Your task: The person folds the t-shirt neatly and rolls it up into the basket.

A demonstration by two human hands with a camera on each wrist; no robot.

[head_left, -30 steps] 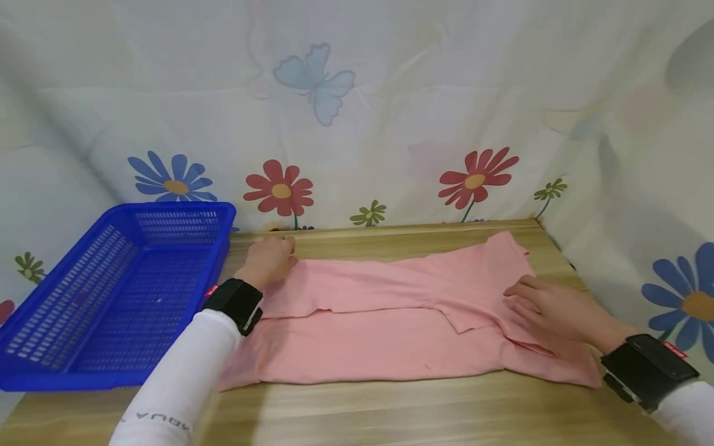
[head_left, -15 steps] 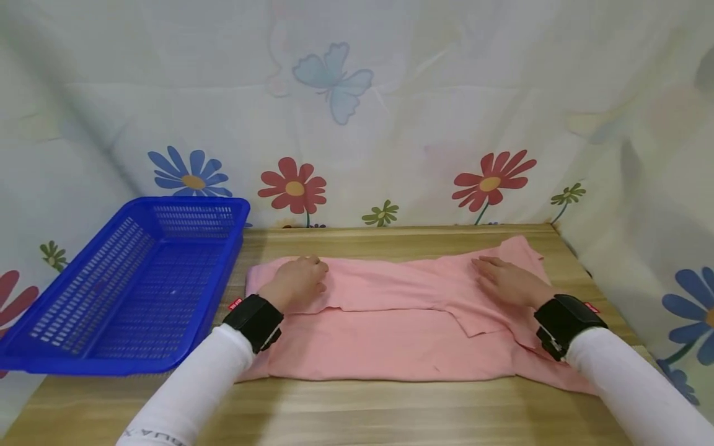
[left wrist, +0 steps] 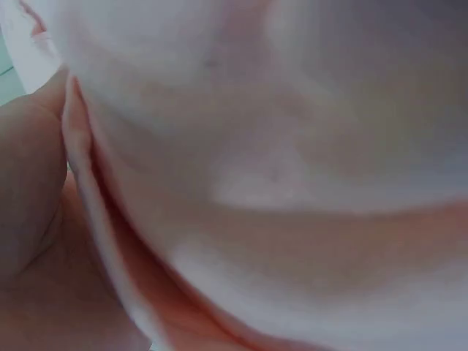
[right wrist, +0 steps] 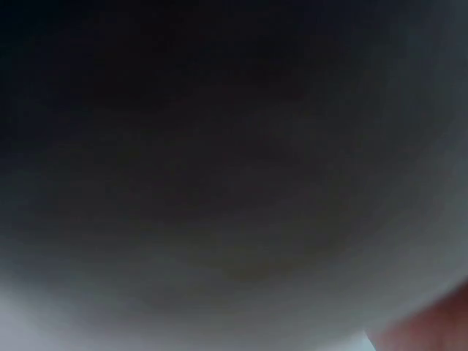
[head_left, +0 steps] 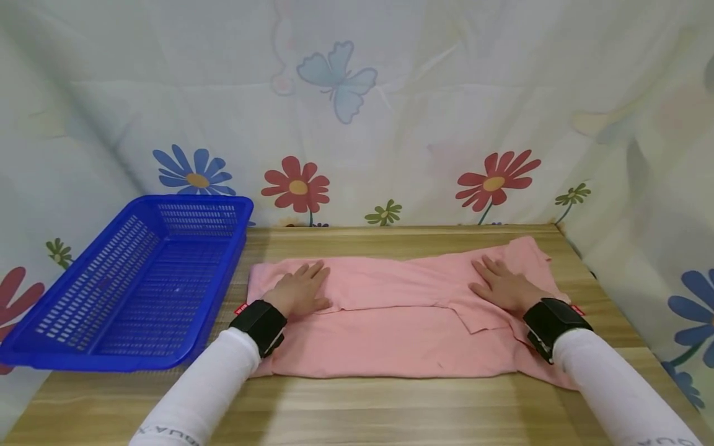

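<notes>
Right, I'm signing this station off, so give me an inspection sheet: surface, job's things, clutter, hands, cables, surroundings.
Surface: brown wood-grain table, under the fabric.
Job's things: long pink fabric, folded in layers.
Clutter: nothing seen beyond a blue rectangular plastic basket, left of the fabric.
Hands: left hand rests on the fabric's left part; right hand rests towards its right end; fingers spread.
Cables: nothing seen.
Surroundings: white flower-printed sheet behind and on both sides.

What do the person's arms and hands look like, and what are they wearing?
Both the left hand and right hand are bare, with no gloves. The arms wear white sleeves with grey lettering. Around each wrist is a chunky black band with a little red tag.
</notes>
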